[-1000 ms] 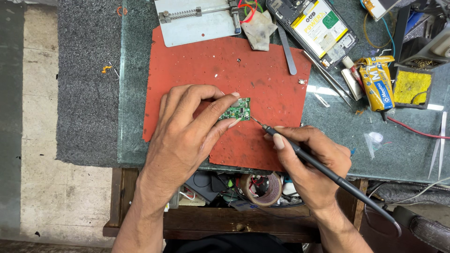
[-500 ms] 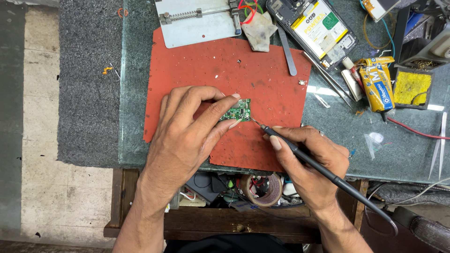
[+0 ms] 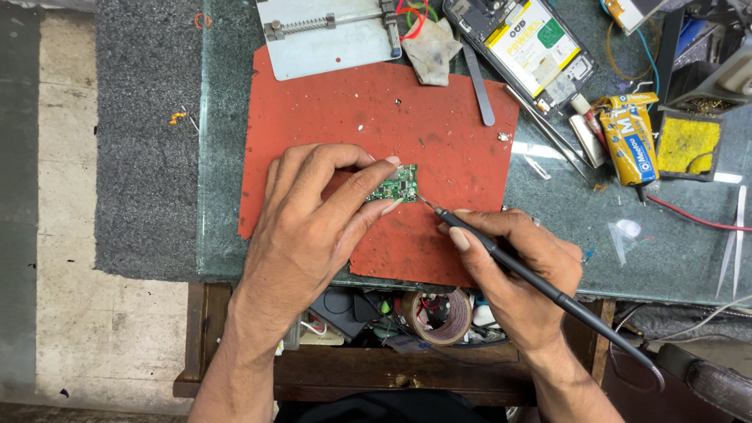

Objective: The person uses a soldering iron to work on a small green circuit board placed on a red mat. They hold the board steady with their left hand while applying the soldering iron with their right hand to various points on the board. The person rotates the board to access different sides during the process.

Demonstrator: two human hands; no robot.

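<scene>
- Small circuit board (image 3: 395, 185): green, being shown with tiny pale flecks.
- Work mat (image 3: 439, 117): brick red, being seen dotted with white specks.
- Soldering iron (image 3: 540, 283): black handle being displayed.
- Sponge (image 3: 687, 144): yellow, being framed in black.
- Worktop (image 3: 227, 157): dark green, mottled.

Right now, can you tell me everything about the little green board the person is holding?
The little green circuit board is a small rectangle, dotted with tiny silvery and dark parts too small to tell apart. It lies roughly flat on the red mat, near its middle. The left hand pinches it between thumb and fingers, covering its left end. The thin metal tip of the dark pen-shaped tool, held in the right hand, meets the board's right edge.
</scene>
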